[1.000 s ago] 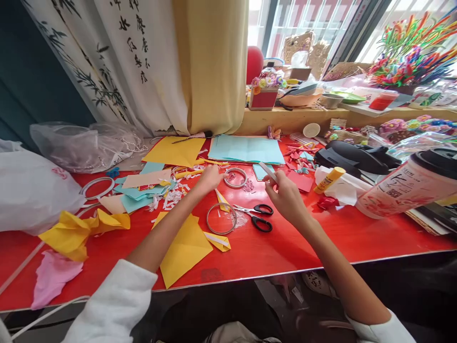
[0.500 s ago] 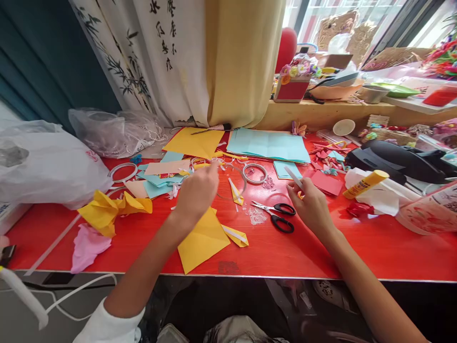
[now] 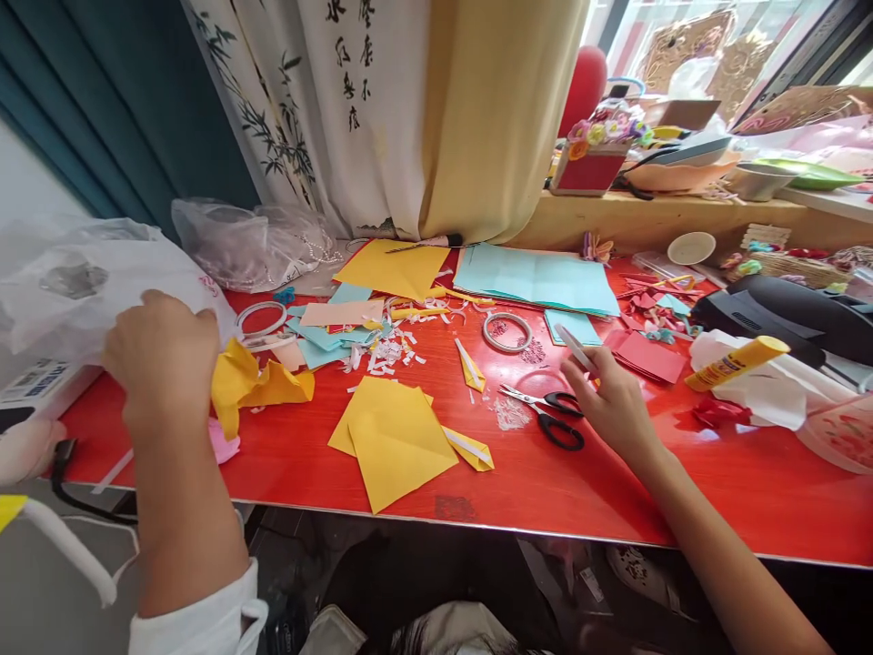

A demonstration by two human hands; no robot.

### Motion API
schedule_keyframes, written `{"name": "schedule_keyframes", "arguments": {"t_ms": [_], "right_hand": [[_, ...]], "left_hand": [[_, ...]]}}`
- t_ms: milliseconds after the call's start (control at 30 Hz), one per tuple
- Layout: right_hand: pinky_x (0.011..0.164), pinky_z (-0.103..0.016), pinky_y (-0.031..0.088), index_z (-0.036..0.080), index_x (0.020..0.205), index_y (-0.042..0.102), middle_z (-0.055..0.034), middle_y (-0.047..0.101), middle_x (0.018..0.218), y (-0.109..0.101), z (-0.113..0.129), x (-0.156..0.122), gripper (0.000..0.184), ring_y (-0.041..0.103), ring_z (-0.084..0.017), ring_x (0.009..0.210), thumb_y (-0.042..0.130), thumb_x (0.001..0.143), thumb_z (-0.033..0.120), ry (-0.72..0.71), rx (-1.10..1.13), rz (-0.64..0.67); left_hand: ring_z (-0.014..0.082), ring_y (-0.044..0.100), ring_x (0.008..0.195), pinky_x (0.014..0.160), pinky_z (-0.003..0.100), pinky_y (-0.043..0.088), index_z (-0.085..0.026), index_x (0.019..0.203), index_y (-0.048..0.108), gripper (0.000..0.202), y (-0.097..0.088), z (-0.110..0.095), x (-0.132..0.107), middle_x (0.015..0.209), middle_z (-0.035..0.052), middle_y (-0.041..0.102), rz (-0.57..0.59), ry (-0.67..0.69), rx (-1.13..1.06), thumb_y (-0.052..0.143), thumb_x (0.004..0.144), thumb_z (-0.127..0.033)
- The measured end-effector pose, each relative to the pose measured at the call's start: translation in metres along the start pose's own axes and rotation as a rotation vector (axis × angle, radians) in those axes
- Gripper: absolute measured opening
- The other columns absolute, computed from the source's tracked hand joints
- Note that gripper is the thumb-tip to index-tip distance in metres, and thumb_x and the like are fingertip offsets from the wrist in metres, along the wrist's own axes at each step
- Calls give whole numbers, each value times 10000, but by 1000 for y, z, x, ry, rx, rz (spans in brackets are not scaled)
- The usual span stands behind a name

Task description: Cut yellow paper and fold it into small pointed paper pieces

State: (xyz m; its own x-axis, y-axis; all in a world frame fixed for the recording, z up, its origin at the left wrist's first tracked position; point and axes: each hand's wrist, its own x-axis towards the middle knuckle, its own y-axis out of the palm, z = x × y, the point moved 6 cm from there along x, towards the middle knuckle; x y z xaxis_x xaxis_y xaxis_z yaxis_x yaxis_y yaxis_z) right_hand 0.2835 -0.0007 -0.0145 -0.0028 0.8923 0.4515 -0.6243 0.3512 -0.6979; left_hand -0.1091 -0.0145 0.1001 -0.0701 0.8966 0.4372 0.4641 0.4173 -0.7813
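Note:
My left hand (image 3: 160, 359) is in front of the white plastic bag (image 3: 109, 273) at the far left, its fingers curled; whatever they hold is hidden. Beside it lies crumpled yellow paper (image 3: 259, 387), with pink paper (image 3: 224, 444) partly behind my forearm. My right hand (image 3: 607, 391) grips a slim, pale, stick-like tool (image 3: 574, 346), tip pointing up and left. Just left of that hand rest open scissors (image 3: 556, 414) with black handles. Yellow paper squares (image 3: 402, 446) overlap near the front edge. Two folded yellow pieces (image 3: 470, 453) with white strips lie to their right.
A tape roll (image 3: 506, 333) and white paper scraps (image 3: 386, 350) lie mid-table. Blue sheets (image 3: 536, 277) and a yellow sheet (image 3: 392, 270) are at the back. On the right are red paper (image 3: 647, 357), a yellow glue stick (image 3: 737, 364) and a black device (image 3: 784, 314).
My left hand has swung from above the yellow squares to the bag at far left. A thin ring seen below it earlier no longer shows. My right hand keeps its pale tool.

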Motion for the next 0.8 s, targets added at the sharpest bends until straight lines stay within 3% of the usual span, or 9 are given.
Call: {"name": "schedule_keyframes", "arguments": {"t_ms": [100, 167, 267, 300, 400, 467, 500, 633, 800], "right_hand": [[591, -293, 338, 212, 828, 514, -6, 513, 657, -9, 4, 5, 263, 471, -157, 588, 360, 936, 395, 32, 74, -47], [569, -288, 315, 213, 824, 516, 7, 457, 632, -14, 9, 13, 258, 420, -147, 570, 384, 929, 408, 42, 183, -37], [545, -277, 276, 206, 763, 508, 28, 361, 595, -6, 26, 29, 305, 342, -126, 545, 392, 928, 435, 21, 474, 178], [535, -273, 260, 201, 750, 508, 33, 334, 590, -1, 33, 34, 327, 311, -117, 533, 385, 930, 445, 12, 568, 269], [510, -264, 217, 190, 739, 507, 49, 274, 570, 12, 52, 46, 341, 257, -99, 510, 409, 922, 460, -25, 806, 415], [503, -254, 230, 186, 760, 532, 51, 282, 563, 22, 58, 51, 341, 270, -93, 505, 419, 918, 466, -50, 903, 446], [510, -245, 263, 188, 807, 551, 48, 324, 573, 26, 58, 53, 327, 313, -92, 515, 423, 915, 469, -49, 954, 436], [719, -258, 442, 199, 981, 581, -20, 585, 830, 35, 52, 50, 253, 560, -126, 792, 506, 888, 422, -47, 1029, 415], [694, -297, 501, 171, 1021, 620, -47, 645, 828, 39, 55, 35, 291, 631, -138, 699, 450, 922, 386, 47, 1240, 591]], "left_hand": [[271, 541, 1111, 847, 438, 489, -312, 1160, 559, 403, 19, -40, 5, 1104, 20, 652, -17, 91, -50, 473, 841, -543], [258, 515, 1132, 894, 429, 459, -283, 1186, 542, 392, 32, -63, 10, 1159, 43, 616, -41, 157, -87, 453, 872, -500], [216, 520, 1083, 887, 366, 446, -213, 1181, 542, 371, 54, -92, 15, 1199, 79, 568, -80, 259, -181, 425, 907, -433], [192, 539, 1020, 838, 325, 458, -188, 1165, 550, 363, 66, -101, 16, 1189, 82, 564, -34, 296, -235, 434, 908, -416], [118, 547, 760, 665, 246, 446, -205, 1149, 586, 357, 117, -126, 10, 1104, 46, 610, 404, 392, -440, 516, 867, -413], [88, 483, 604, 547, 211, 393, -184, 996, 659, 299, 138, -128, 4, 802, 20, 631, 563, 322, -606, 496, 877, -404], [77, 446, 553, 503, 201, 366, -176, 960, 667, 291, 144, -125, 3, 722, 9, 607, 584, 264, -704, 517, 865, -406], [51, 413, 490, 447, 180, 348, -160, 867, 672, 236, 155, -110, -2, 663, -4, 574, 592, 123, -932, 600, 816, -379], [53, 486, 438, 411, 183, 419, -159, 1029, 630, 275, 166, -106, -9, 726, 11, 637, 663, 8, -1121, 592, 829, -344]]}}
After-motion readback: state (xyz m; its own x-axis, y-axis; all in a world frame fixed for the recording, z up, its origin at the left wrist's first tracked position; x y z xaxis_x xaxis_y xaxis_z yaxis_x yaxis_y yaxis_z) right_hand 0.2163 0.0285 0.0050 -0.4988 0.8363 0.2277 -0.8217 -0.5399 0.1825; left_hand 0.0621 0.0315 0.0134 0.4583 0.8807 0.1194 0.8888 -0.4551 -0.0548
